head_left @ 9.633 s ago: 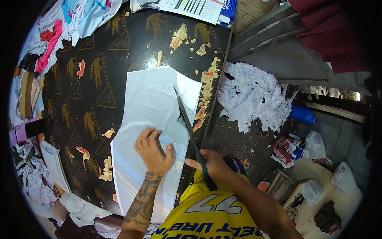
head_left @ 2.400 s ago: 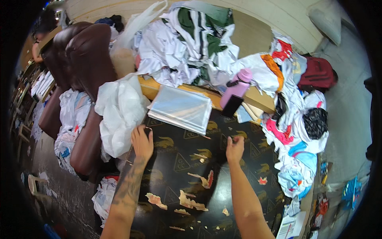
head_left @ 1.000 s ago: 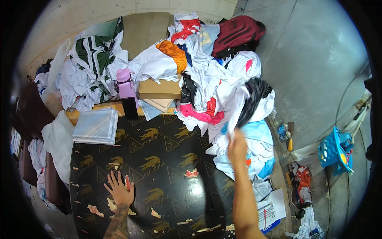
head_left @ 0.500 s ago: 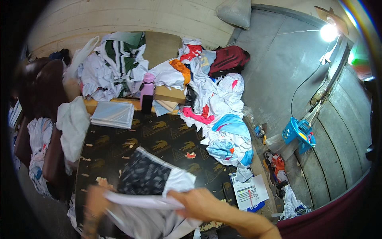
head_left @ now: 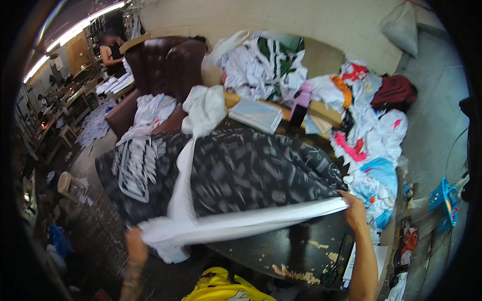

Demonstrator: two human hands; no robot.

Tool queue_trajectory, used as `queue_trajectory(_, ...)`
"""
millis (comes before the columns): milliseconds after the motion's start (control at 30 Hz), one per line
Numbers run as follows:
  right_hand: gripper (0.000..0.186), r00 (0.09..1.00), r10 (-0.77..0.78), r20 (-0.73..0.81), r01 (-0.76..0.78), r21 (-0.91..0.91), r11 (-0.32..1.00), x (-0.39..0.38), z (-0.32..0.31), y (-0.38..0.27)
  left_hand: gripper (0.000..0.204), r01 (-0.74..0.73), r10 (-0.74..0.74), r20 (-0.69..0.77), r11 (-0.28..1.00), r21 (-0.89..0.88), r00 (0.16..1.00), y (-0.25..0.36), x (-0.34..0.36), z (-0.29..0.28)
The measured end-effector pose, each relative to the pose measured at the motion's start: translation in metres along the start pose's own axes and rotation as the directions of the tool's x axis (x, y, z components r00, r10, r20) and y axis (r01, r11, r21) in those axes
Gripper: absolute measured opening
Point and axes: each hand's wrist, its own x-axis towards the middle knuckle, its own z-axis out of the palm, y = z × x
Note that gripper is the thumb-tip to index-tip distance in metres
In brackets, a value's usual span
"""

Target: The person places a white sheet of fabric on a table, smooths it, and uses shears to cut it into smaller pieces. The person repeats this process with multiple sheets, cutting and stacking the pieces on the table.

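Observation:
A large black garment (head_left: 251, 173) with grey-white patterning and a white band is spread wide above the dark table (head_left: 251, 256). Its far side billows, blurred by motion. My left hand (head_left: 135, 245) is closed on the band's left end, out past the table's edge. At the other end of the band, my right hand (head_left: 353, 204) grips the corner, close to the heap of white and blue clothes (head_left: 376, 170). Between the two hands the white edge is stretched nearly straight. Exactly what kind of garment it is cannot be made out.
Behind the garment are a stack of flat folded pieces (head_left: 256, 114), a pink bottle (head_left: 305, 93) and a cardboard box (head_left: 325, 113). A brown armchair (head_left: 165, 65) holds clothes. A blue basket (head_left: 444, 200) hangs right. Far left, a person (head_left: 110, 55) stands near a stool (head_left: 70, 184).
My hands have moved far apart, the right one going right and up. The bunched garment is now stretched open. The view has swung left, bringing in the armchair, workroom and person.

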Motion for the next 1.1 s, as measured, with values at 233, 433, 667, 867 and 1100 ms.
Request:
queue_trajectory(233, 0.111, 0.860, 0.327, 0.393, -0.157, -0.406, 0.900, -0.098, 0.085, 0.055, 0.092, -0.028, 0.175, 0.589, 0.968, -0.250, 0.789, 0.070, -0.068, 0.077)
queue_trajectory(433, 0.099, 0.825, 0.286, 0.488, -0.197, -0.226, 0.954, -0.214, 0.193, -0.040, 0.090, -0.217, 0.185, 0.308, 0.974, 0.070, 0.933, 0.078, 0.158, 0.167)
queue_trajectory(667, 0.098, 0.742, 0.603, 0.292, -0.595, -0.128, 0.794, -0.192, 0.236, -0.085, 0.093, -0.450, 0.402, 0.310, 0.888, 0.097, 0.861, 0.101, 0.321, 0.262)
queue_trajectory(867, 0.099, 0.878, 0.461, 0.125, -0.387, -0.380, 0.840, -0.080, 0.248, 0.018, 0.092, -0.328, 0.277, 0.213, 0.907, 0.265, 0.937, 0.157, 0.405, 0.329)
queue_trajectory(1100, 0.090, 0.983, 0.183, 0.019, -0.164, -0.369, 0.915, 0.020, 0.165, 0.097, 0.097, -0.425, 0.358, 0.299, 0.882, 0.202, 0.885, 0.255, 0.457, 0.386)
